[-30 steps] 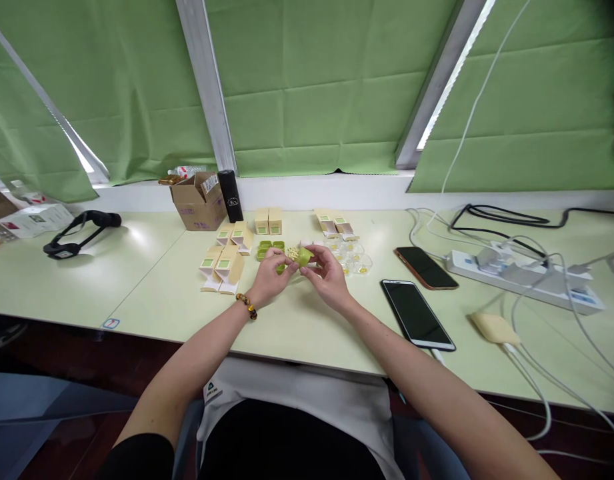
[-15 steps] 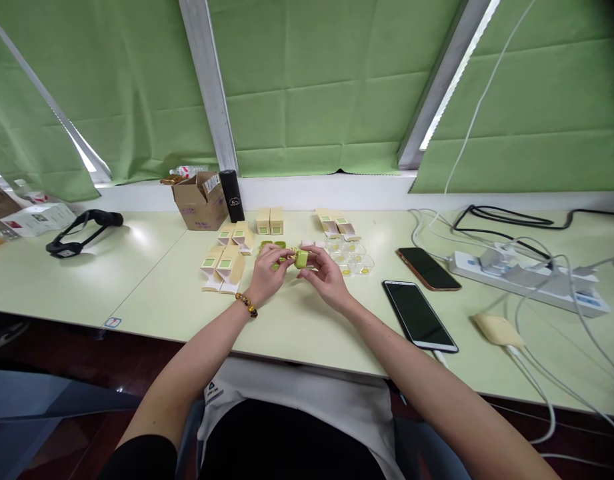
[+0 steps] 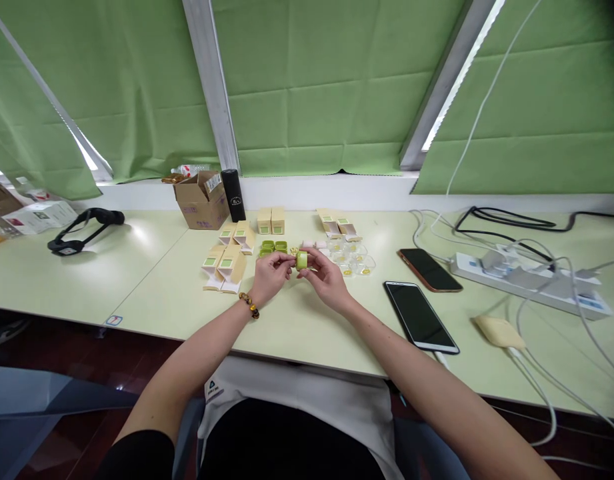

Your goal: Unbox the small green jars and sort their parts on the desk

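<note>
Well inside the table's near edge (image 3: pixel 307 357), right hand (image 3: pixel 331 283) pinching a green case (image 3: pixel 301 261), left hand (image 3: pixel 269 277) with grip unclear.

Counts eight small cream cartons (image 3: pixel 231 259) on the tabletop (image 3: pixel 157 300): two pairs at left, one pair at back, one pair lying over to the right. Gives at least four green cups (image 3: pixel 281 245) and, apart from these, one green piece (image 3: pixel 301 261). Leaves several clear cups (image 3: pixel 365 264) without an exact count, too crowded to separate. Adds two phones (image 3: pixel 421 317), one power strip (image 3: pixel 529 288), one open cardboard box (image 3: pixel 201 205), one black cylinder (image 3: pixel 232 195), one headset (image 3: pixel 67 247).
</note>
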### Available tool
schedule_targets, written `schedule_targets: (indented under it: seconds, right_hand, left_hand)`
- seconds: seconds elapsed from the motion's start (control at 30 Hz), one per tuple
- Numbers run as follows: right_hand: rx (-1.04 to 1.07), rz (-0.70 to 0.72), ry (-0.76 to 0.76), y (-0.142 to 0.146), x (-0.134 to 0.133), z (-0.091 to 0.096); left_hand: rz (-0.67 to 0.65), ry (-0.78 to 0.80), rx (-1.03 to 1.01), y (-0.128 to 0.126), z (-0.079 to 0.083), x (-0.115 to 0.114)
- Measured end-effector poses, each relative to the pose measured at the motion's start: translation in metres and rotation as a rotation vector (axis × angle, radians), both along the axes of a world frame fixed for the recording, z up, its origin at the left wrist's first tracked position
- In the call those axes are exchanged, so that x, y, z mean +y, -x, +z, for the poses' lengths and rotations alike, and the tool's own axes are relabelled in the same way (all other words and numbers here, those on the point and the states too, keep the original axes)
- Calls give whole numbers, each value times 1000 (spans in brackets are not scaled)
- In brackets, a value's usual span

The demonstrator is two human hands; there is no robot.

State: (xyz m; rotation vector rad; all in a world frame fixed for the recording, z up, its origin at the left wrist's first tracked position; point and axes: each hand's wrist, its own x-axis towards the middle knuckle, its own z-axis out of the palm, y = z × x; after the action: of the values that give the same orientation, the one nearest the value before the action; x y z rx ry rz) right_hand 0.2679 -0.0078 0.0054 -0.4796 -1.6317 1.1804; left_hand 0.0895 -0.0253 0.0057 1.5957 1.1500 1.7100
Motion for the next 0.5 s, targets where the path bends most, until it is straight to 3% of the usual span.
schedule_targets:
  seconds: [0.17,0.27,0.5]
  right_hand:
    - [5,9,-19,-1,-1,2]
    - [7,-14,-28,-2,0,3]
    - [-72,-269,-130,-3,3,0]
  left_hand:
    - [-18,-27,16,-1,0,-1]
    - [0,-85,129,-3,4,-6]
    - [61,-255,408,3,16,-8]
